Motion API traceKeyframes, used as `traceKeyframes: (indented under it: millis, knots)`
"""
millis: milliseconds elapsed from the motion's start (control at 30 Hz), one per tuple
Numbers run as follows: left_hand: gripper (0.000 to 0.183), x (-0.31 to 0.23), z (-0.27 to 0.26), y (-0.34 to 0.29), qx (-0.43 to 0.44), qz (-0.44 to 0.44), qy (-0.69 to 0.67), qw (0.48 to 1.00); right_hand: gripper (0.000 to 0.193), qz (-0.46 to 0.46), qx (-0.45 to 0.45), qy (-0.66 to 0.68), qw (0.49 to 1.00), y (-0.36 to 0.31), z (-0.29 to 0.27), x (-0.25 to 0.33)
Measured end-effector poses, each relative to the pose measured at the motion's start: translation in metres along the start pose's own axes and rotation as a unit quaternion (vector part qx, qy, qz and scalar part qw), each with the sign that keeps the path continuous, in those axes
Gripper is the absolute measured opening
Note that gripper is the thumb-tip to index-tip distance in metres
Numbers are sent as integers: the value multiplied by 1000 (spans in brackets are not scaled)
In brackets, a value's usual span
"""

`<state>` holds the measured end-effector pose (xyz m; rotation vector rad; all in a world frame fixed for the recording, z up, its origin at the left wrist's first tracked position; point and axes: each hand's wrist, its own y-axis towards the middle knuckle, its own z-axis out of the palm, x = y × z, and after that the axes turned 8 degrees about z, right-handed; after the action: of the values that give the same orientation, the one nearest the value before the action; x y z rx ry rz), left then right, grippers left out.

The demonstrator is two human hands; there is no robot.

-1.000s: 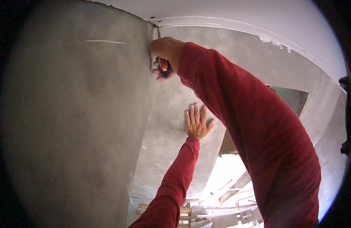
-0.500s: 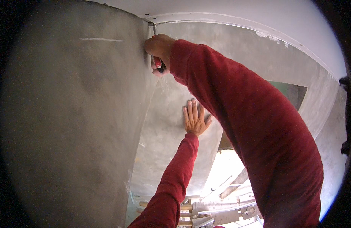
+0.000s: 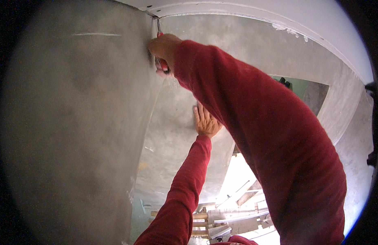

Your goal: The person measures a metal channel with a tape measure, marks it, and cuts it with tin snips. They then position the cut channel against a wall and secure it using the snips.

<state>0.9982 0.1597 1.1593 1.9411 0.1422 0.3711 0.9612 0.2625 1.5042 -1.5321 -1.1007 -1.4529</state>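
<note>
High up in the corner, my right hand (image 3: 164, 45) is wrapped round a red-and-black-handled tool (image 3: 159, 27). Its narrow metal blade or shaft sticks up above my fist, with its tip close to where the two grey walls meet the white ceiling edge. The view does not settle whether it is a knife or a screwdriver. Lower down, my left hand (image 3: 207, 121) lies flat against the grey facing wall (image 3: 176, 110), fingers stretched out and holding nothing. My right sleeve hides part of that hand.
A grey side wall (image 3: 74, 122) with a pale scratch rises on the left. White ceiling (image 3: 254, 8) curves overhead. A wall opening (image 3: 309, 96) shows behind my right arm. Far below, boards and timber (image 3: 234, 222) lie in bright light.
My right hand sits slightly further left in the picture, and more of the tool's metal shaft shows above it. My left hand stays on the wall, now partly covered by the right sleeve.
</note>
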Motion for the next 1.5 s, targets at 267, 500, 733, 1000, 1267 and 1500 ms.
traceKeyframes:
  millis: [267, 500, 733, 1000, 1267, 1500]
  knots:
    - [82, 0, -19, 4, 8, -15, -25, 1000, 26, 101, -126, -195, 967, -52, -38, -38]
    - [83, -2, -34, 13, -23, 9, 0, 1000, 41, -319, -393, -612, 607, -64, -103, -71]
    - [82, -2, -33, 11, -25, 9, -5, 1000, 75, -476, -390, -635, 467, -39, -184, -86]
    - [38, 24, -94, 67, -264, -34, -188, 945, 77, -499, -389, -583, 509, -30, -195, -93]
    - [25, 70, -173, 243, -430, -253, -541, 677, 73, -526, -406, -555, 501, -27, -197, -93]
    - [14, 96, -178, 269, -365, -241, -436, 786, 67, -586, -470, -393, 531, -20, -204, -92]
